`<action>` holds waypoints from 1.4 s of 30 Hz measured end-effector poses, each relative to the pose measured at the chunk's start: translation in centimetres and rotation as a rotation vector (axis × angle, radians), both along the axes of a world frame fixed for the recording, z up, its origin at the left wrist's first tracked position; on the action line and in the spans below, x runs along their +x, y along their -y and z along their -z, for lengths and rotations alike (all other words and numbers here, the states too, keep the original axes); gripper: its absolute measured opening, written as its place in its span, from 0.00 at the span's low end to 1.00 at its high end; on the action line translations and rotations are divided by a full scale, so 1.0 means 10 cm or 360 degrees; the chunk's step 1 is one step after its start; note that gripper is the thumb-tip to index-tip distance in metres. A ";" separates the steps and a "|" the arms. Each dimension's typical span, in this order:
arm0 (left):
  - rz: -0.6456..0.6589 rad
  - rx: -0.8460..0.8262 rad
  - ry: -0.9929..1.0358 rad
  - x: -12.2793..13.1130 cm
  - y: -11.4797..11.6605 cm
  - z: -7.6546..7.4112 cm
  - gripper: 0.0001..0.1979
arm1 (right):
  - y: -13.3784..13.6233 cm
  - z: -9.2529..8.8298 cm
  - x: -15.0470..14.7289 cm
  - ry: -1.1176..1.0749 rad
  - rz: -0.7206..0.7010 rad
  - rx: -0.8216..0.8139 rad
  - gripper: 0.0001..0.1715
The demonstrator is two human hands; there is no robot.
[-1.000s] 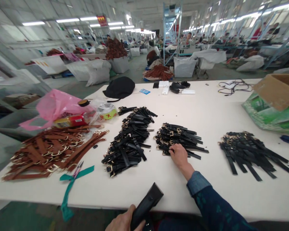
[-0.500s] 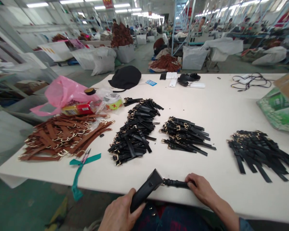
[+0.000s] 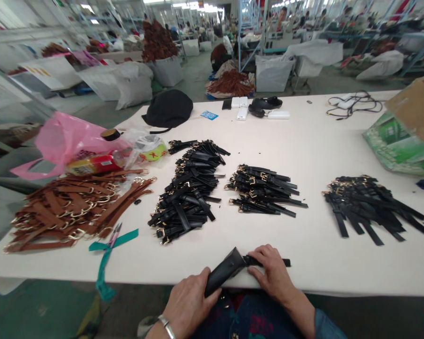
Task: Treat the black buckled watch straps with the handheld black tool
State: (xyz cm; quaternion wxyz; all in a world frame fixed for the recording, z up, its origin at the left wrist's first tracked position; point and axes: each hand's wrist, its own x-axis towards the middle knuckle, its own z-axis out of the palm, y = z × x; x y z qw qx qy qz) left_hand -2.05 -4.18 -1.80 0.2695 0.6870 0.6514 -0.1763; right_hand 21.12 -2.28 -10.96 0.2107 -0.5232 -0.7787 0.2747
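My left hand (image 3: pixel 187 303) is wrapped round a black wedge-shaped hand tool (image 3: pixel 223 271) at the near edge of the white table (image 3: pixel 304 150). Pinched in my right hand (image 3: pixel 273 273) is a single black strap (image 3: pixel 284 262), which lies flat on the table with one end against the tool's tip. Three heaps of black buckled straps lie beyond: a long left heap (image 3: pixel 189 193), a middle heap (image 3: pixel 263 189) and a right heap (image 3: pixel 371 207).
A pile of brown straps (image 3: pixel 70 207) lies at the left with a pink bag (image 3: pixel 67 139), scissors on a teal ribbon (image 3: pixel 109 247) in front. A black cap (image 3: pixel 167 109), small devices, cables (image 3: pixel 353 101) and a green carton (image 3: pixel 406 136) sit farther back.
My right hand left the middle heap, brought one black strap to the near edge and set its end against the tool. The left hand raised the tool onto the table edge.
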 end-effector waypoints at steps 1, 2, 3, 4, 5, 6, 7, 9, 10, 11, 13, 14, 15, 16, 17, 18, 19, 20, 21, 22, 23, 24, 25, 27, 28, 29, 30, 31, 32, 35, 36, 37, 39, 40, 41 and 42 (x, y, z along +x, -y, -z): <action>0.0000 0.0007 0.0007 0.01 -0.01 0.01 0.21 | 0.00 0.03 -0.03 -0.0015 0.0012 0.0018 0.16; 0.0000 0.0015 0.0015 0.01 -0.02 0.02 0.20 | -0.01 0.06 -0.05 -0.0026 0.0021 0.0039 0.16; 0.0001 0.0023 0.0025 0.02 -0.03 0.03 0.20 | -0.01 0.09 -0.06 -0.0032 0.0027 0.0060 0.16; 0.0000 0.0023 0.0034 0.03 -0.04 0.03 0.20 | -0.02 0.11 -0.06 -0.0033 0.0025 0.0076 0.17; -0.0001 0.0022 0.0040 0.03 -0.05 0.04 0.20 | -0.03 0.13 -0.06 -0.0032 0.0022 0.0091 0.17; -0.0004 0.0020 0.0047 0.04 -0.05 0.04 0.20 | -0.04 0.15 -0.06 -0.0030 0.0018 0.0109 0.17; -0.0012 0.0013 0.0047 0.04 -0.06 0.04 0.20 | -0.04 0.16 -0.05 -0.0031 0.0017 0.0129 0.16; -0.0031 -0.0012 0.0040 0.02 -0.06 0.04 0.20 | -0.05 0.18 -0.03 -0.0048 -0.0005 0.0157 0.15; -0.0036 -0.0023 0.0033 0.01 -0.06 0.04 0.19 | -0.06 0.19 -0.03 -0.0067 -0.0018 0.0163 0.14; -0.0037 -0.0026 0.0024 -0.01 -0.06 0.03 0.19 | -0.06 0.19 -0.02 -0.0093 -0.0027 0.0163 0.13; -0.0020 -0.0014 0.0003 -0.05 -0.06 0.02 0.19 | -0.06 0.19 -0.01 -0.0155 -0.0034 0.0150 0.11; -0.0006 -0.0012 -0.0007 -0.06 -0.05 0.01 0.19 | -0.06 0.19 0.00 -0.0188 -0.0036 0.0143 0.10; 0.0009 -0.0018 -0.0019 -0.07 -0.05 -0.01 0.18 | -0.06 0.20 0.00 -0.0222 -0.0034 0.0140 0.10; 0.0024 -0.0033 -0.0031 -0.07 -0.05 -0.02 0.18 | -0.06 0.20 0.01 -0.0252 -0.0037 0.0136 0.10; 0.0039 -0.0052 -0.0040 -0.06 -0.05 -0.04 0.17 | -0.06 0.21 0.01 -0.0279 -0.0041 0.0134 0.10; 0.0054 -0.0070 -0.0045 -0.04 -0.06 -0.06 0.17 | -0.07 0.23 0.01 -0.0303 -0.0045 0.0134 0.11; 0.0069 -0.0079 -0.0048 -0.01 -0.06 -0.07 0.17 | -0.07 0.24 0.02 -0.0320 -0.0047 0.0133 0.11; 0.0084 -0.0084 -0.0049 0.02 -0.07 -0.09 0.16 | -0.07 0.25 0.02 -0.0334 -0.0046 0.0132 0.11; 0.0103 -0.0080 -0.0047 0.05 -0.08 -0.09 0.16 | -0.07 0.27 0.03 -0.0345 -0.0050 0.0129 0.10; 0.0124 -0.0073 -0.0041 0.09 -0.09 -0.10 0.16 | -0.07 0.28 0.03 -0.0356 -0.0058 0.0124 0.10; 0.0144 -0.0059 -0.0034 0.12 -0.10 -0.09 0.16 | -0.08 0.29 0.03 -0.0367 -0.0067 0.0118 0.10; 0.0160 -0.0043 -0.0026 0.15 -0.11 -0.09 0.16 | -0.08 0.29 0.04 -0.0376 -0.0074 0.0111 0.10; 0.0173 -0.0030 -0.0022 0.17 -0.12 -0.08 0.16 | -0.08 0.29 0.04 -0.0384 -0.0079 0.0107 0.11; 0.0181 -0.0018 -0.0023 0.17 -0.14 -0.08 0.16 | -0.08 0.29 0.05 -0.0387 -0.0083 0.0100 0.11; 0.0178 -0.0028 -0.0031 0.16 -0.15 -0.08 0.16 | -0.08 0.28 0.05 -0.0382 -0.0084 0.0099 0.11; 0.0175 -0.0043 -0.0042 0.14 -0.15 -0.09 0.16 | -0.08 0.28 0.05 -0.0374 -0.0088 0.0101 0.11; 0.0176 -0.0061 -0.0056 0.11 -0.15 -0.10 0.16 | -0.08 0.28 0.06 -0.0367 -0.0094 0.0106 0.11; 0.0180 -0.0082 -0.0073 0.09 -0.15 -0.12 0.16 | -0.07 0.27 0.06 -0.0362 -0.0099 0.0113 0.11; 0.0188 -0.0103 -0.0088 0.06 -0.15 -0.14 0.16 | -0.07 0.27 0.06 -0.0360 -0.0101 0.0121 0.11; 0.0215 -0.0146 -0.0122 0.04 -0.15 -0.18 0.16 | -0.08 0.28 0.06 -0.0364 -0.0098 0.0136 0.11; 0.0221 -0.0144 -0.0118 0.06 -0.15 -0.17 0.17 | -0.08 0.28 0.06 -0.0361 -0.0102 0.0133 0.11; 0.0222 -0.0133 -0.0110 0.08 -0.15 -0.16 0.17 | -0.08 0.28 0.06 -0.0357 -0.0108 0.0127 0.11; 0.0220 -0.0084 -0.0082 0.14 -0.15 -0.12 0.17 | -0.09 0.27 0.06 -0.0351 -0.0124 0.0111 0.11; 0.0214 -0.0061 -0.0071 0.16 -0.15 -0.09 0.16 | -0.09 0.27 0.06 -0.0350 -0.0132 0.0105 0.11; 0.0203 -0.0047 -0.0065 0.18 -0.15 -0.07 0.16 | -0.09 0.26 0.06 -0.0352 -0.0137 0.0101 0.11; 0.0185 -0.0040 -0.0060 0.19 -0.16 -0.04 0.16 | -0.09 0.26 0.07 -0.0354 -0.0137 0.0101 0.11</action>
